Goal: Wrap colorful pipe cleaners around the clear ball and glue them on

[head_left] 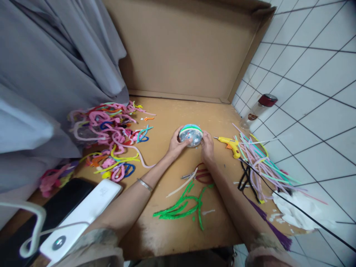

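Note:
Between my two hands sits a round, shiny object [194, 138] with a clear or silvery face and a rim banded in blue, green and white; its exact kind I cannot make out. My left hand [178, 144] grips its left side, the thumb lying across the face. The fingers of my right hand [207, 144] curl against its right edge. Nearer to me on the table lie red-handled scissors [204, 177], partly behind my right forearm, a pale glue stick or strip [182, 184] and several green pipe cleaners [178, 209].
A yellow glue gun [232, 145] with a black cord lies to the right, beside long pastel pipe cleaners [258, 167] and a bottle [258, 111]. Tangled pipe cleaners [108, 126] heap up on the left, near a white power bank [83, 218]. A cardboard panel [180, 48] stands behind.

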